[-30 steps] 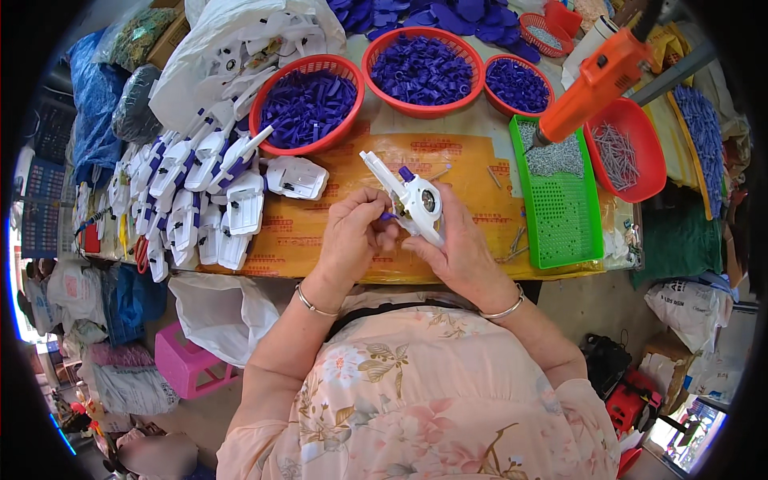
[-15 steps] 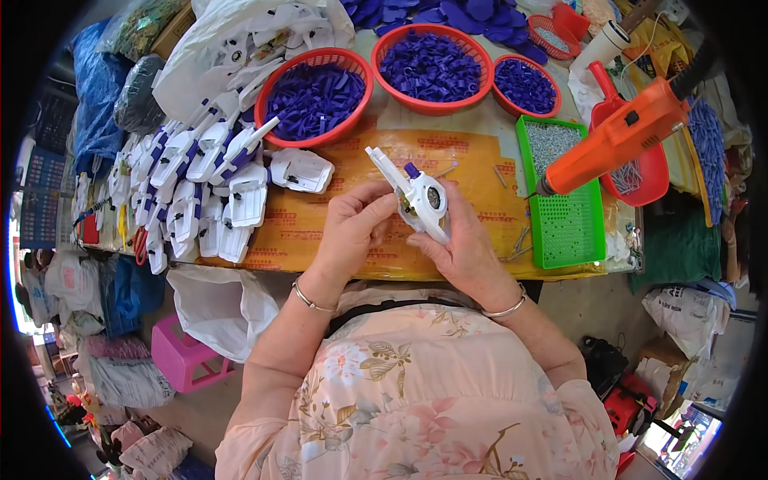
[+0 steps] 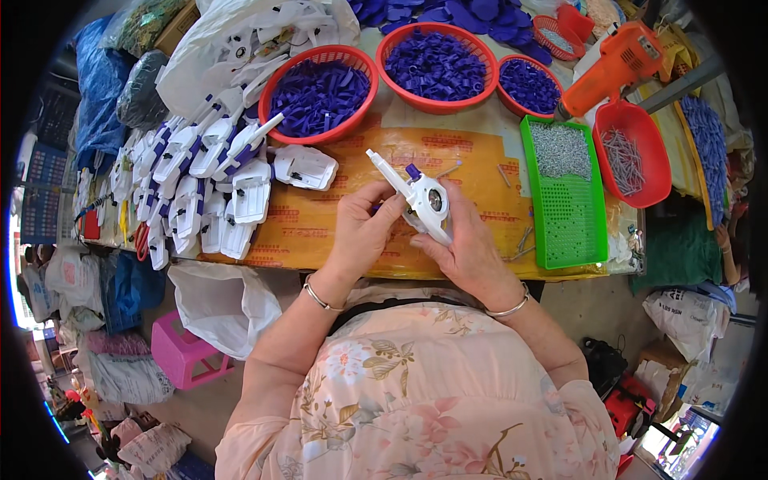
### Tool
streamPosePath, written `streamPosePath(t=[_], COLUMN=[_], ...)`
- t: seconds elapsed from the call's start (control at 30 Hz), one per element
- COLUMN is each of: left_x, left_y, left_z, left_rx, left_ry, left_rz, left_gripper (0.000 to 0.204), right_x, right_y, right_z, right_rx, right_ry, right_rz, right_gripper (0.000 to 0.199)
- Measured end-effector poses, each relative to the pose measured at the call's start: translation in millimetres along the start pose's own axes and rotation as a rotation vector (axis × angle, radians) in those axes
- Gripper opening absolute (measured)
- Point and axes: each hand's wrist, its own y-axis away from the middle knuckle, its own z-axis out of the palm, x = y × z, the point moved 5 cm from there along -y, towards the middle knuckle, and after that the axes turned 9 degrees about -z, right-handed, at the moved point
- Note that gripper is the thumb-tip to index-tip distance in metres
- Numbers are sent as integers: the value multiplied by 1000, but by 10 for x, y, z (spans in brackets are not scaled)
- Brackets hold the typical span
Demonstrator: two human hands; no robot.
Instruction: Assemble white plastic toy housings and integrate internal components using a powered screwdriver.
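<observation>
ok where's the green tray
Head view: the green tray is at right on the table, between the right hand and a red tub of pins.

Red print (image 3: 446, 142) on orange sheet (image 3: 480, 166); lettering (image 3: 693, 294) on sack (image 3: 680, 318).

Holds a white device (image 3: 426, 214) in the right hand (image 3: 470, 244), with the left hand (image 3: 364, 228) at its left edge, above the table (image 3: 296, 232). Faces three red baskets (image 3: 434, 106) of purple pieces (image 3: 434, 66) and a green tray (image 3: 572, 228) at right.
</observation>
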Motion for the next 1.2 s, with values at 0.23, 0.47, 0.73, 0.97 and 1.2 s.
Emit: streamPosePath(t=[0.23, 0.47, 0.73, 0.97, 1.2], left_x=[71, 67, 32, -183, -209], left_y=[-2, 45, 32, 9, 118], left_z=[15, -4, 13, -150, -164], left_rx=[55, -63, -25, -90, -111], left_ry=[-116, 48, -12, 103, 259], left_rz=[51, -39, -38, -109, -127], left_gripper=[18, 24, 29, 38, 32], right_x=[26, 30, 2, -12, -27], right_y=[-20, -59, -54, -72, -85], right_z=[-5, -34, -16, -33, -87], right_rx=[24, 52, 40, 4, 117], right_ry=[-19, -256, -348, -265, -272], right_rz=[-19, 2, 16, -6, -70], right_gripper=[75, 68, 62, 63, 57])
